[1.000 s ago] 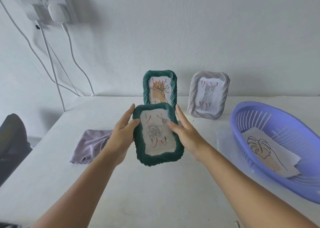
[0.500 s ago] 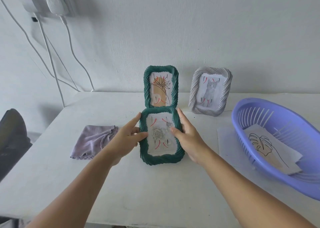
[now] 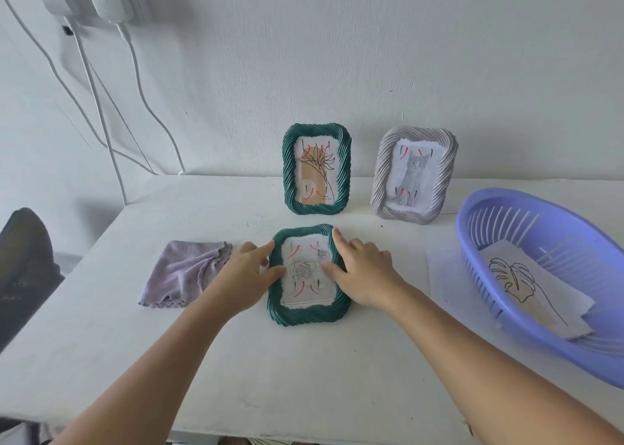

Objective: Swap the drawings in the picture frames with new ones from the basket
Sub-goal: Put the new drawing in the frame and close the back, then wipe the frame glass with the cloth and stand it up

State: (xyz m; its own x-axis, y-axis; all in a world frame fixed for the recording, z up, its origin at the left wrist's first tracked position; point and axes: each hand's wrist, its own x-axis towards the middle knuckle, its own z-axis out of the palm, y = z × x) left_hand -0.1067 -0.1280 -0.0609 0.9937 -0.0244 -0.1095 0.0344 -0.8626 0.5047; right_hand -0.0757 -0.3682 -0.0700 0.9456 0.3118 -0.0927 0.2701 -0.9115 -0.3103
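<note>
A green frame [image 3: 308,313] lies face up on the white worktop [image 3: 304,370], flanked by both hands. The left hand [image 3: 244,277] rests against its left edge, fingers spread, forefinger on the upper left corner and thumb over the rim onto the glass. The right hand [image 3: 363,272] lies on the right edge, fingers loosely extended, thumb on the glass; neither hand is closed around the frame. Inside it is a rose drawing [image 3: 300,270] with red and black strokes. Beyond the hands a second green frame [image 3: 317,171] with a flower drawing stands upright, and beside it a grey frame [image 3: 414,176] with a cat drawing. Well to the right of the right hand sits a purple basket [image 3: 506,228] holding a leaf drawing [image 3: 526,282]. Just left of the left hand lies a lilac cloth [image 3: 184,272].
</note>
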